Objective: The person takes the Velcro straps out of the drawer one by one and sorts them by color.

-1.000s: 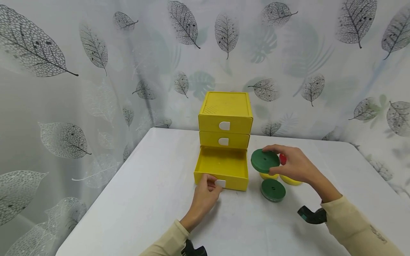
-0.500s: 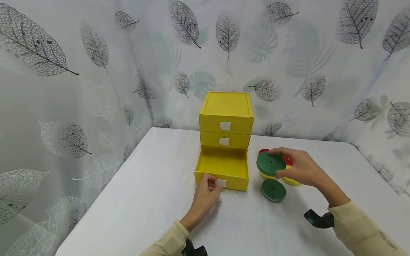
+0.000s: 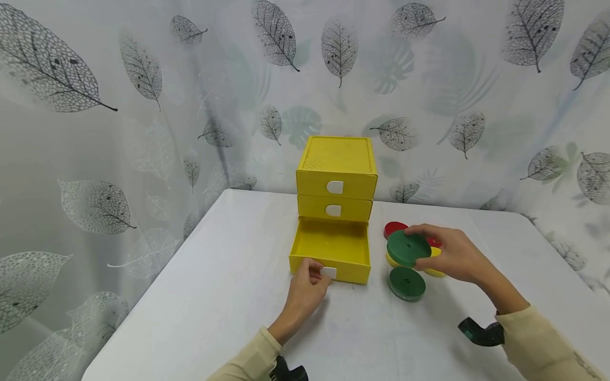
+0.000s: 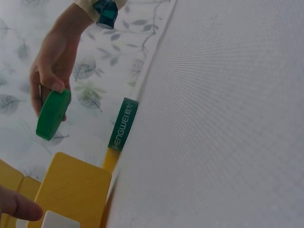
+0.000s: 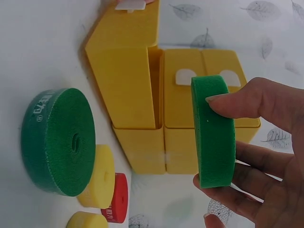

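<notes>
My right hand (image 3: 452,251) holds a green roll of hook-and-loop tape (image 3: 408,247) by its edge, thumb and fingers on opposite sides, as the right wrist view also shows. The held roll is raised above the table. Just below it in the head view, a second green tape roll (image 3: 406,284) lies flat. My left hand (image 3: 305,293) grips the white tab (image 3: 329,272) of the bottom drawer (image 3: 305,267). That drawer is pulled out of the yellow drawer cabinet (image 3: 337,154), and nothing shows inside it. In the left wrist view, a fingertip (image 4: 23,207) is beside the tab.
Behind the green rolls are a red tape roll (image 3: 395,228), another red roll partly hidden by my right hand, and yellow rolls (image 5: 97,178). The cabinet's upper two drawers are closed. A leaf-patterned curtain (image 3: 295,121) hangs behind the white table (image 3: 214,296).
My right hand has moved right and slightly down with the green tape roll, away from the drawer, and the red roll behind has come into view. My left hand stays at the tab.
</notes>
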Demonstrator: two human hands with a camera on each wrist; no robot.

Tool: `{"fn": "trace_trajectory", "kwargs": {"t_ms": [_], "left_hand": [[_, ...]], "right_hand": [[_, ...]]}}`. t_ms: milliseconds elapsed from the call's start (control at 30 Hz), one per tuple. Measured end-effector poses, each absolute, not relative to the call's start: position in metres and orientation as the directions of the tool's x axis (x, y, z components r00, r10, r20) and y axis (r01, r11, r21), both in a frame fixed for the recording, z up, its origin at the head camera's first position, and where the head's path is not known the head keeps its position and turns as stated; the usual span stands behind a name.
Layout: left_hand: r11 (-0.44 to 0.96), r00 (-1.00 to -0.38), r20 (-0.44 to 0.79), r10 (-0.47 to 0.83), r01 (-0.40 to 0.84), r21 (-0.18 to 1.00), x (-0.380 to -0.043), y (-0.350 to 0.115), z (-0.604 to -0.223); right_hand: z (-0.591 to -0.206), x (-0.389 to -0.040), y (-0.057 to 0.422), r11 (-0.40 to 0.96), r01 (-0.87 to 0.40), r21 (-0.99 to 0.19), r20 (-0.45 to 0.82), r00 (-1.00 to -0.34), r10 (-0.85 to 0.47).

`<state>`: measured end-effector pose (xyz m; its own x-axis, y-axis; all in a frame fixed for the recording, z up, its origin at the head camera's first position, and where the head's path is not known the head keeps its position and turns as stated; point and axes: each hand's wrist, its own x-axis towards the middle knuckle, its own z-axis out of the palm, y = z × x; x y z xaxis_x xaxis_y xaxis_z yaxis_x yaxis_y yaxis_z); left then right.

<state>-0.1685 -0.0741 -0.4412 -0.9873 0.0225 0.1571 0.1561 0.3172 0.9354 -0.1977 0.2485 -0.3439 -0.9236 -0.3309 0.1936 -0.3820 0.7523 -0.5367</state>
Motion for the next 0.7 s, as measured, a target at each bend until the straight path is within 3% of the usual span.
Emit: {"fn": "trace_trajectory", "kwargs": {"t_ms": [700], "left_hand": [[0.326, -0.99, 0.142, 0.015, 0.139, 0.935, -0.171, -0.073, -0.443]], "right_hand": [[-0.358, -0.187, 0.268, 0.772, -0.368, -0.518, 0.212, -0.93, -0.301]]}}
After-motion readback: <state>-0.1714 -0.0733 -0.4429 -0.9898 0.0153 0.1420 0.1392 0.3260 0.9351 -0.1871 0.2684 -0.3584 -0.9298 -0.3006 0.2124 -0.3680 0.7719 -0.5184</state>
